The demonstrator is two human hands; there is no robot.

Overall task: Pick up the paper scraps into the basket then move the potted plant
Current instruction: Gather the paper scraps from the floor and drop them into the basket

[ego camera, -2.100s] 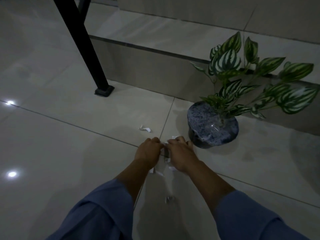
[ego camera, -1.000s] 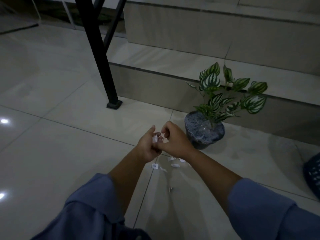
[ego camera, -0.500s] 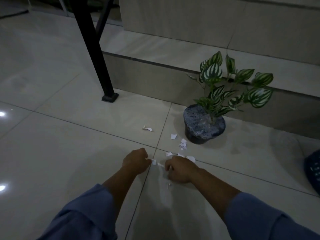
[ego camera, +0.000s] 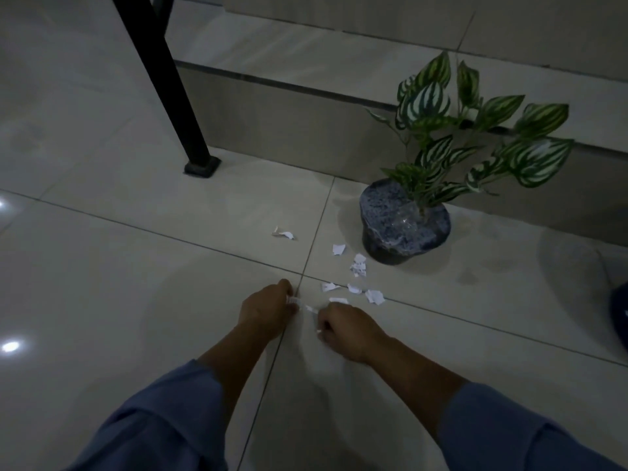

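Head view, both hands low over the floor (ego camera: 136, 283) during the gathering step. The left hand (ego camera: 268, 311) is curled with its back up and pinches white scraps (ego camera: 373, 295) at its fingertips, a strip of paper sticking out toward the right hand (ego camera: 350, 331). The right hand is likewise curled, knuckles up, and nips one small bit at its inner edge. The hands sit just beside each other, probably so that each bit picked up can be passed into a single holding hand rather than carried off one at a time. Both forearms reach forward from blue sleeves (ego camera: 163, 423), wrists near the tile. Loose scraps lie just beyond the right hand's knuckles, with a few more farther out and one off beyond the left hand. The plant (ego camera: 404, 226) stands upright past those scraps, ahead and to the right of the right hand, against a step (ego camera: 272, 124); it seems left in place until the paper is cleared. A dark shape at the frame's edge, well to the right of the right hand, is probably the basket (ego camera: 620, 317). A black leg (ego camera: 170, 96) stands far beyond the left hand.
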